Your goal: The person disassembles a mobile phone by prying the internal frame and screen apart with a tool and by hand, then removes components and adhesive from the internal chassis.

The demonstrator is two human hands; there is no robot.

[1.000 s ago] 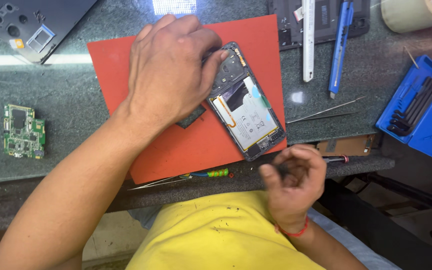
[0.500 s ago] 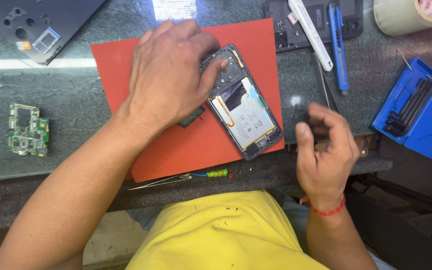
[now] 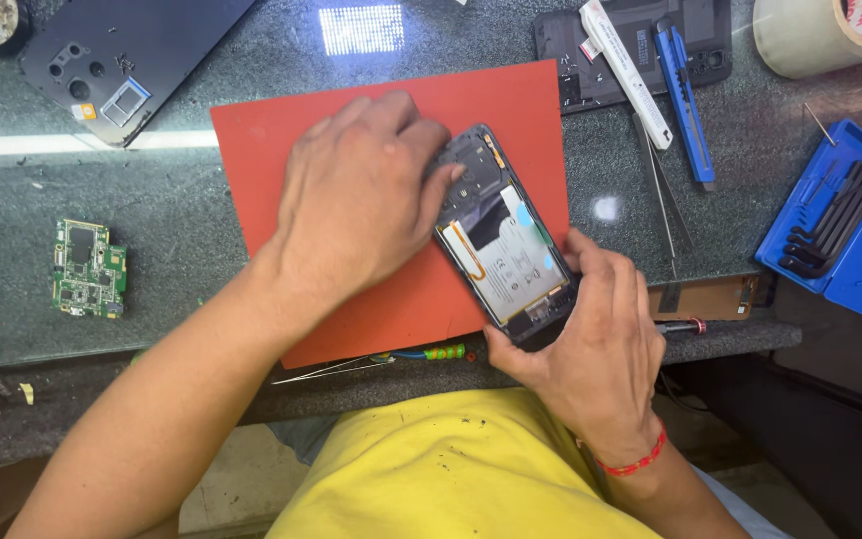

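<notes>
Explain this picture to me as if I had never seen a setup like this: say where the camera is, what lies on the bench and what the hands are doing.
There is no machine here: a person works with two bare hands, and the single camera sits on their head, looking down at a dark speckled stone bench.

On a flat red rubber mat lies an opened black phone with its back removed and battery showing. The left hand presses on its upper end; the right hand grips its lower end.

Around them lie a small green circuit board, a dark phone back cover, a blue-handled utility knife, a white flat plastic tool, a blue plastic case of black bits, a roll of beige tape and a green-handled thin tool at the bench edge.
</notes>
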